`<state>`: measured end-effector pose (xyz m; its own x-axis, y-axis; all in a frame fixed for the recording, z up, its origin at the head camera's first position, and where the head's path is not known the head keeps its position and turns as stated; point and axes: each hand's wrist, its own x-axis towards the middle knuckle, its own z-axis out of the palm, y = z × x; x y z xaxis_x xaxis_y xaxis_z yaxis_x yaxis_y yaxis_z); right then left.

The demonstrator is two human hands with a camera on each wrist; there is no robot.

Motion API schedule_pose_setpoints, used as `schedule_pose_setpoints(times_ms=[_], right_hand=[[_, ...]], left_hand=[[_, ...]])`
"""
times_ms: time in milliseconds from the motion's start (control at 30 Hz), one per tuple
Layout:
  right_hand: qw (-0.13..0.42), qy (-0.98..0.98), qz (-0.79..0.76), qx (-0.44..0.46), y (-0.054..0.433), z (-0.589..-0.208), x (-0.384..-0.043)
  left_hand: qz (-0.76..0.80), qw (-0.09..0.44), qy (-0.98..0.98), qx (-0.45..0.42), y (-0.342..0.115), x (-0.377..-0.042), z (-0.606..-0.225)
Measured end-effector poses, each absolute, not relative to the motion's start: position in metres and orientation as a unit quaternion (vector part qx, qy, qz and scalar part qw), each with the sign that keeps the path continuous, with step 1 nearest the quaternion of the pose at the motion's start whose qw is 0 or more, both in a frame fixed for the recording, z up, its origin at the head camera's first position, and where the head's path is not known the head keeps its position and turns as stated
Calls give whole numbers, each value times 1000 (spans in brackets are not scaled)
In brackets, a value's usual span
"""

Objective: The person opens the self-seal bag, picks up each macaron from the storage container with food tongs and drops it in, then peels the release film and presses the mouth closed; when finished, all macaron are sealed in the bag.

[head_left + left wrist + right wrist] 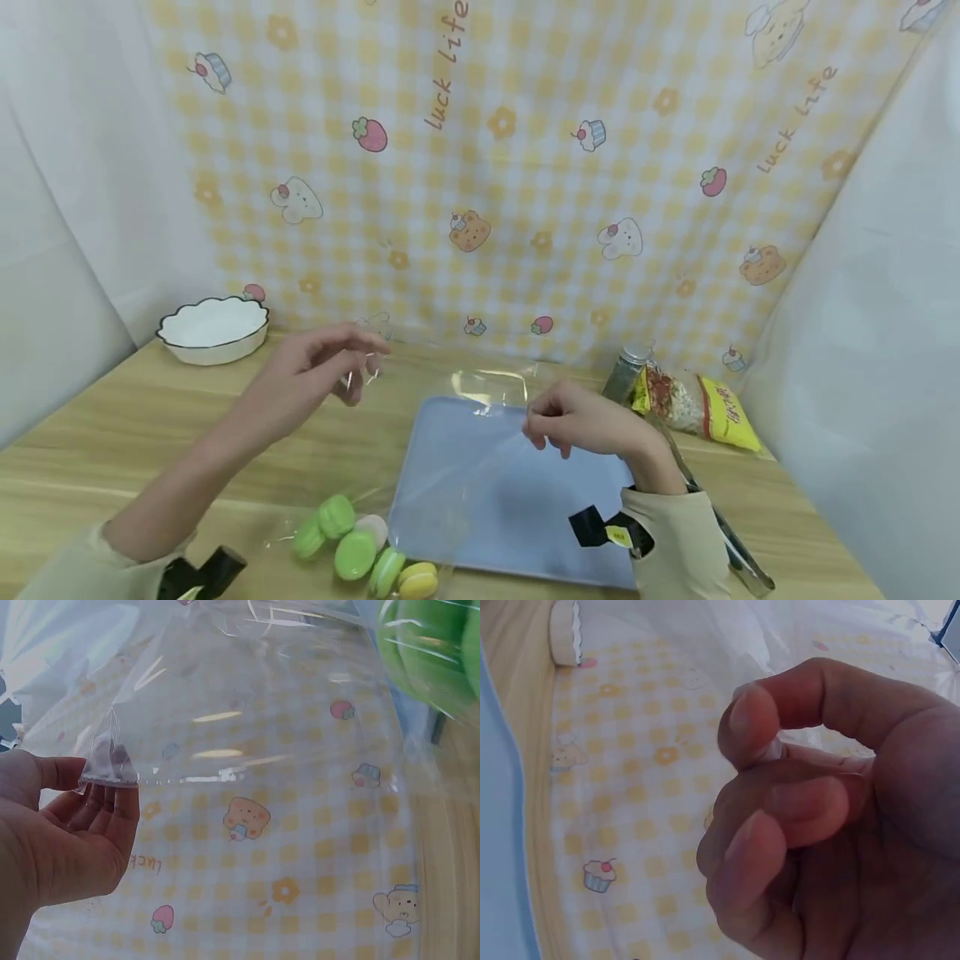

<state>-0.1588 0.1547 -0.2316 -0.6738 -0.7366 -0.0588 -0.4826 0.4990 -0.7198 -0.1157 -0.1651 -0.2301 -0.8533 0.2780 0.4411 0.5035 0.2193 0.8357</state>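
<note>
A clear plastic bag [491,385] is stretched between my two hands, its glossy film catching the light. My left hand [311,371] pinches one edge of it between thumb and fingers; the left wrist view shows the film [217,735] running off from that grip. At the other side, above the tray, my right hand [581,421] pinches the film with curled fingers; little of the held part shows. Several green macarons [355,554], a yellow macaron [417,581] and a pale one [372,527] lie low, with film about them; whether all are inside the bag I cannot tell.
A light blue tray [517,508] lies on the wooden table. Metal tongs [731,542] lie along its right side. Behind are a lidded glass jar [627,373] and a yellow food packet [697,404]. A white scalloped dish [213,329] stands back left, before a checked cloth [480,167].
</note>
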Motion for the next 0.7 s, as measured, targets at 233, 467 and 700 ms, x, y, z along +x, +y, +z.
schedule_pose_setpoints(times_ms=[233, 467, 700], right_hand=[[88, 941, -204, -255, 142, -229, -148], [-242, 904, -195, -293, 105, -198, -116], [-300, 805, -260, -441, 65, -209, -117]], left_hand=[[-558, 105, -803, -184, -153, -123, -234], [-515, 135, -828, -177, -149, -116, -233], [-493, 113, -828, -244, -134, -106, -236]])
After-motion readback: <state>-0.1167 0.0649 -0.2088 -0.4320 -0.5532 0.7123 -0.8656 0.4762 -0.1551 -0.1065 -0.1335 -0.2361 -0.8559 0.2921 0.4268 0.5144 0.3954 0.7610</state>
